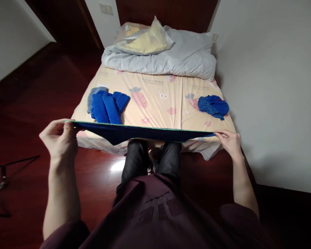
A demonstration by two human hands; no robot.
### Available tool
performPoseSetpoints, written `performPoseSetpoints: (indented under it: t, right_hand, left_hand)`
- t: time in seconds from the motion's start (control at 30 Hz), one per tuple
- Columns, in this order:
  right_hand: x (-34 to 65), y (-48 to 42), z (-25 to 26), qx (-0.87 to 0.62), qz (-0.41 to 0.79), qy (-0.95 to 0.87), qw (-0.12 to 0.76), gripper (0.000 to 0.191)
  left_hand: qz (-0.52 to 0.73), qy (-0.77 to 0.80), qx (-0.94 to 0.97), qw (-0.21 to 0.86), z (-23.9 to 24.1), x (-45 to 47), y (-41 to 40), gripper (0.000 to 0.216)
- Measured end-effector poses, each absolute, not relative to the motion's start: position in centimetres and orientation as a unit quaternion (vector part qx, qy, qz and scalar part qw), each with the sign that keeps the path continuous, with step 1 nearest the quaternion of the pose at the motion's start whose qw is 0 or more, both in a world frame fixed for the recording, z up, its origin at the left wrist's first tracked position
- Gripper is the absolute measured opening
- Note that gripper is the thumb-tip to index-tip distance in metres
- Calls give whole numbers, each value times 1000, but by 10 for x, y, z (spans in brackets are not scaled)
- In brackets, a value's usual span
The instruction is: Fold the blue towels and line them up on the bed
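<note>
A dark blue cloth [145,133] with a thin green edge is stretched sideways in front of me, above the near edge of the bed. My left hand [60,135] is closed on its left corner, thumb on top. At the other end my right hand [229,140] pinches the right corner between thumb and fingers. The cloth's lower part hangs away from me and is mostly hidden. Beyond it on the left lie several folded bright blue cloths [109,105] beside a grey-blue one [89,100]. A crumpled blue cloth [214,106] lies on the right.
The bed's patterned sheet [158,100] spreads beneath the cloths. A rolled pale quilt [191,52] and a yellow pillow [150,39] are at its head. A white wall [274,86] runs close along the right. Black stand legs [3,176] rest on the dark red floor [98,200] at left.
</note>
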State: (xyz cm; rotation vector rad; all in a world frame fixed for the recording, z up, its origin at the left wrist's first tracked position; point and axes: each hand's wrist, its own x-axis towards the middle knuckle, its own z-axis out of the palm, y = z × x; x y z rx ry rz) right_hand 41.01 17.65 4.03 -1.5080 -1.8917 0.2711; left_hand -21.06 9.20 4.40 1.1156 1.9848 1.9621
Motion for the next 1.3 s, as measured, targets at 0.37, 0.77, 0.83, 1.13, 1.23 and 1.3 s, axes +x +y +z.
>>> performPoseSetpoints:
  t: [0.37, 0.77, 0.83, 1.13, 1.23, 1.3]
  right_hand:
    - [438, 209, 105, -631, 127, -726, 242, 14]
    - [396, 405, 122, -678, 8, -690, 253, 9]
    - [394, 421, 124, -685, -44, -674, 272, 14]
    - [418, 419, 68, -593, -133, -721, 333, 25]
    - [420, 403, 27, -531, -88, -773, 335, 26]
    - [419, 395, -6, -522, -47, -788, 324, 27]
  left_hand:
    - [660, 620, 358, 228, 67, -212, 143, 30]
    - [644, 491, 479, 338, 54, -215, 360, 46]
    - [657, 468, 505, 307, 68, -220, 378, 46]
    - [654, 481, 560, 165, 74, -251, 353, 55]
    - [623, 526, 555, 167, 31, -249, 328, 56]
    - [578, 563, 564, 176, -5, -245, 312, 53]
